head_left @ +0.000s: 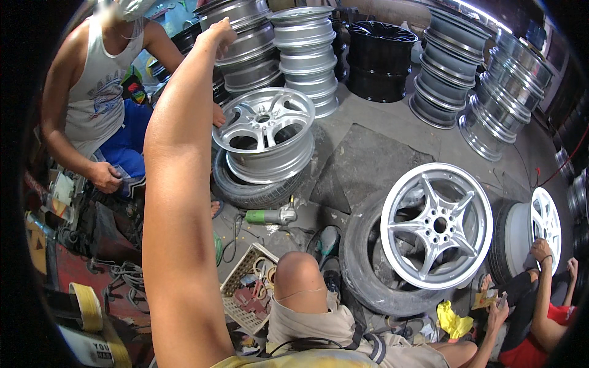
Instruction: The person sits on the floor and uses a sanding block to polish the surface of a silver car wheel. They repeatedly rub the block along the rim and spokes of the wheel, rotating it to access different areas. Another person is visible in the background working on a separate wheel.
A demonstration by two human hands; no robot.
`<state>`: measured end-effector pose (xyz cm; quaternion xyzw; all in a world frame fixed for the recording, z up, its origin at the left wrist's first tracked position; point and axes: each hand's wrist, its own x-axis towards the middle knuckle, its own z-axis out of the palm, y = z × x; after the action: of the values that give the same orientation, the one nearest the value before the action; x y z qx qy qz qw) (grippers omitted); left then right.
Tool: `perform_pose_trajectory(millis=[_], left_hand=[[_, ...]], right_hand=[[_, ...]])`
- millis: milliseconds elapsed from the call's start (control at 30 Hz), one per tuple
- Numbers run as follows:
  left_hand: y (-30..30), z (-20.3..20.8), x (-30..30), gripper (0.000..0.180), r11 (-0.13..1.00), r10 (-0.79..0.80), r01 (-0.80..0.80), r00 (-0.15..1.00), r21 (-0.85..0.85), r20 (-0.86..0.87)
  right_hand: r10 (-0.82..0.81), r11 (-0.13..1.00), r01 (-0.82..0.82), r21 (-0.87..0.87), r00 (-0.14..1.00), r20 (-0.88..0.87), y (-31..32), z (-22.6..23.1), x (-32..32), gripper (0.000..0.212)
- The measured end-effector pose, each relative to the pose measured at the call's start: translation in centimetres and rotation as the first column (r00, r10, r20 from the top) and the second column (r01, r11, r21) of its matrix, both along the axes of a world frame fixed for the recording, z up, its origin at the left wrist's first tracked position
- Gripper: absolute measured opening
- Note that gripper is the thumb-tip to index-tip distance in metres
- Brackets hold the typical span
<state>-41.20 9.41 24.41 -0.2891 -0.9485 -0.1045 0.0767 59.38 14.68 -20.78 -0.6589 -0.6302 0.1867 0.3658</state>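
My left arm stretches far forward and up, and my left hand (218, 38) is in front of a stack of silver wheel rims (248, 52). Its fingers look curled, with nothing seen in them. At the lower right is my right hand (498, 313), its fingers closed around a small piece I cannot make out, beside a tan scrap (483, 299). Between my hands, a silver star-spoked wheel rim (437, 226) leans on a worn tire (368, 270). Another silver rim (264, 132) lies on a tire (251, 187) beyond my forearm.
A green angle grinder (270, 216) lies on the floor near a beige basket (245, 288) holding scissors. A person in a white tank top (101, 92) sits at left; another in red (540, 331) handles a rim (543, 230) at right. Black rims (377, 64) stand behind.
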Motion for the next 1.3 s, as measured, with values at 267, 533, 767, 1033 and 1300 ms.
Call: perform_pose_trajectory(millis=[267, 533, 767, 1033, 1300], left_hand=[[1.0, -0.2, -0.7, 0.072, 0.996, -0.013, 0.009, 0.999, 0.088, 0.044], [1.4, 0.0, 0.8, 0.074, 0.999, -0.026, 0.026, 1.0, 0.045, 0.006], [1.4, 1.3, 0.6, 0.068, 1.0, -0.004, 0.004, 1.0, 0.014, 0.015], [4.6, -2.1, 2.6, 0.032, 0.982, -0.136, 0.109, 0.975, 0.153, 0.176], [5.6, -15.5, 25.7, 0.029, 0.453, -0.871, 0.717, 0.229, 0.53, 0.436]], right_hand=[[-0.007, 0.999, 0.006, 0.041, 1.0, 0.025, -0.3, 0.4, -0.9, 0.022], [0.045, 0.999, -0.046, -0.026, 0.998, -0.05, -0.3, 0.6, -0.2, 0.028], [0.028, 0.998, -0.024, -0.052, 0.997, 0.074, -0.3, 1.5, -2.1, 0.019], [0.015, 0.995, -0.014, 0.095, 1.0, -0.015, -2.1, 8.8, -5.7, 0.023], [0.218, 0.973, -0.198, 0.118, 0.958, -0.187, -3.8, 20.7, -19.5, 0.017]])
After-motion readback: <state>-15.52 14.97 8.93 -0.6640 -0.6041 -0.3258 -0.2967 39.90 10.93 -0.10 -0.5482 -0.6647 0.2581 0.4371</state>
